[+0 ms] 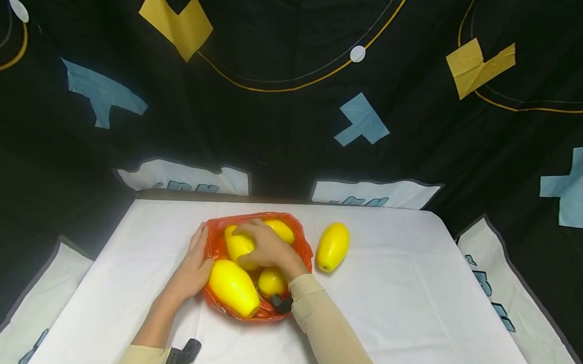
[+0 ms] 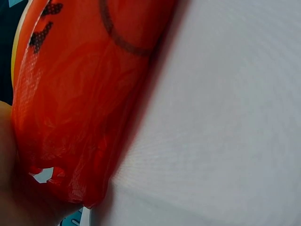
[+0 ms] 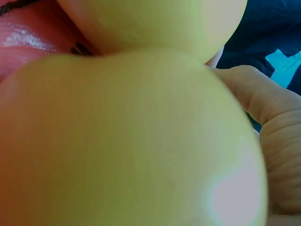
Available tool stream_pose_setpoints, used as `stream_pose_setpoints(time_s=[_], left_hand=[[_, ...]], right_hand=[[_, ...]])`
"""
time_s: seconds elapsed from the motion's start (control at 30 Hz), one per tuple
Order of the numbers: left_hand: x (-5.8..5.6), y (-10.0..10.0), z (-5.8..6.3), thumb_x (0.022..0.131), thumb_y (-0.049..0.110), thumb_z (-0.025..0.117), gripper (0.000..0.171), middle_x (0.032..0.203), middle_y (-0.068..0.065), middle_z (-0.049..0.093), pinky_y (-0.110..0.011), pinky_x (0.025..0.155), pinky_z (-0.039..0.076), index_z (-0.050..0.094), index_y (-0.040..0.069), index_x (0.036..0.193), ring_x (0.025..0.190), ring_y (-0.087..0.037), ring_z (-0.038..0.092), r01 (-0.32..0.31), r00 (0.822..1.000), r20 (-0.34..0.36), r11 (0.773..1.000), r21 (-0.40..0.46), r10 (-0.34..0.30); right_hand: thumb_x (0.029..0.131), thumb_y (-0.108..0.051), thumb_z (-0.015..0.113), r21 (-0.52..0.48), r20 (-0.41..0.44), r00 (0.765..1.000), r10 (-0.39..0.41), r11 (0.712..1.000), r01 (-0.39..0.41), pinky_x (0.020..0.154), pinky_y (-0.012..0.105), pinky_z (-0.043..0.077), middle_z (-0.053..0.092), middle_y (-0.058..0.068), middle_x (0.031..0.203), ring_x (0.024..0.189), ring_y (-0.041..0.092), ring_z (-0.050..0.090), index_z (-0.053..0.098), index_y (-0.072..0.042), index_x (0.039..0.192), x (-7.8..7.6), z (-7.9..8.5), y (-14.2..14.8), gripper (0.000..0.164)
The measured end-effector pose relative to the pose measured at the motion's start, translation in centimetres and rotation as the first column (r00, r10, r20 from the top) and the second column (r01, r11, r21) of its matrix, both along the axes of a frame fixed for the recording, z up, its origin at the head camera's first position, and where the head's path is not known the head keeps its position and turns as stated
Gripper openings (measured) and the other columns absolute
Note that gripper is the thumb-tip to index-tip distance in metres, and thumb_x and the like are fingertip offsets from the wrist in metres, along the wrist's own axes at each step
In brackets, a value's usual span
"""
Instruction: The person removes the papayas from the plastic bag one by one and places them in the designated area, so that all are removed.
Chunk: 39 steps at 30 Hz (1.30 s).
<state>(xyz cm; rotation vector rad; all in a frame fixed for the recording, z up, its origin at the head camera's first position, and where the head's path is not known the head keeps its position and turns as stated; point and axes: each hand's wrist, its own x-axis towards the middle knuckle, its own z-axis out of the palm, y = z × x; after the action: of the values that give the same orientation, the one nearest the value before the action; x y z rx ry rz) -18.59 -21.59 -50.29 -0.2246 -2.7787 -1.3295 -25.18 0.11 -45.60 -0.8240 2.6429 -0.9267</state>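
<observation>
In the head view, a red plastic bag (image 1: 303, 233) sits spread on the white table with several yellow, elongated fruits inside. My right hand (image 1: 267, 248) reaches into it and grips a yellow fruit (image 1: 238, 248), fingers over its top. That fruit (image 3: 131, 141) fills much of the right wrist view, with the hand at its right side. At the bag's left edge, my left hand (image 1: 194, 267) holds the rim, its thumb beside a large yellow fruit (image 1: 233, 288). The left wrist view shows the bag's side (image 2: 84, 108) hanging by that hand. One yellow fruit (image 1: 332, 247) lies outside, right of the bag.
A white cloth covers the table (image 1: 413, 298). Behind it hangs a black curtain (image 1: 274, 133) with gold and blue tape patches. Two other yellow fruits, one at the back (image 1: 281, 230) and one by the right wrist (image 1: 271, 281), are in the bag.
</observation>
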Motion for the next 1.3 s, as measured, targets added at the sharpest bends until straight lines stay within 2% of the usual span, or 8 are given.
stream_pose_setpoints(time_s=[0.27,0.4,0.63,0.83,1.1,1.3], left_hand=[[-0.1,0.0,-0.1,0.096,0.007,0.046,0.078,0.163,-0.006,-0.006,-0.058,0.114,0.015,-0.002,0.013,0.157,0.148,-0.031,0.004,-0.001,1.000,-0.008,1.000,0.005,0.001],[-0.2,0.0,-0.1,0.096,0.007,0.045,0.078,0.163,-0.007,-0.007,-0.059,0.114,0.015,-0.003,0.013,0.157,0.148,-0.032,0.004,0.007,1.000,-0.013,1.000,0.007,-0.007],[-0.1,-0.1,0.0,0.097,0.009,0.045,0.077,0.163,-0.007,-0.007,-0.061,0.112,0.016,-0.003,0.013,0.157,0.147,-0.034,0.005,0.001,1.000,-0.016,1.000,0.006,-0.001],[-0.1,0.0,-0.1,0.097,0.009,0.045,0.078,0.163,-0.005,-0.008,-0.060,0.113,0.014,-0.003,0.013,0.157,0.148,-0.032,0.003,0.007,1.000,-0.014,1.000,0.018,-0.007],[-0.3,-0.1,-0.2,0.097,0.008,0.045,0.077,0.163,-0.005,-0.009,-0.059,0.114,0.013,-0.003,0.011,0.157,0.148,-0.031,0.002,0.012,0.999,-0.032,1.000,0.017,-0.011],[-0.3,-0.1,-0.3,0.097,0.007,0.045,0.078,0.163,-0.005,-0.010,-0.060,0.114,0.012,-0.004,0.011,0.157,0.148,-0.032,0.002,0.014,1.000,-0.027,1.000,0.021,-0.013]], right_hand=[[0.071,-0.036,0.082,-0.021,-0.099,0.995,0.022,0.999,-0.024,0.092,0.040,0.050,0.044,-0.014,0.135,0.110,0.013,0.047,0.057,-0.039,0.130,0.1,0.6,0.8,0.064],[0.072,-0.034,0.082,-0.033,-0.134,0.991,0.010,0.999,-0.014,0.090,0.038,0.051,0.042,-0.012,0.137,0.110,0.013,0.047,0.056,-0.039,0.130,0.3,1.1,1.6,0.064],[0.070,-0.033,0.082,-0.067,-0.141,0.990,-0.028,0.998,0.018,0.088,0.038,0.051,0.041,-0.012,0.141,0.116,0.013,0.044,0.058,-0.039,0.129,0.7,2.2,2.8,0.064],[0.069,-0.034,0.081,-0.078,-0.207,0.977,-0.052,0.996,0.037,0.086,0.035,0.051,0.044,-0.011,0.138,0.114,0.012,0.046,0.058,-0.036,0.128,0.8,2.9,3.6,0.063],[0.066,-0.033,0.083,-0.180,-0.201,0.971,-0.131,0.979,0.095,0.083,0.036,0.053,0.044,-0.011,0.134,0.110,0.013,0.046,0.057,-0.036,0.127,1.2,5.0,5.1,0.065],[0.065,-0.035,0.082,-0.211,-0.186,0.963,-0.193,0.965,0.153,0.080,0.036,0.054,0.044,-0.014,0.132,0.109,0.013,0.046,0.058,-0.037,0.125,1.3,5.6,6.4,0.065]])
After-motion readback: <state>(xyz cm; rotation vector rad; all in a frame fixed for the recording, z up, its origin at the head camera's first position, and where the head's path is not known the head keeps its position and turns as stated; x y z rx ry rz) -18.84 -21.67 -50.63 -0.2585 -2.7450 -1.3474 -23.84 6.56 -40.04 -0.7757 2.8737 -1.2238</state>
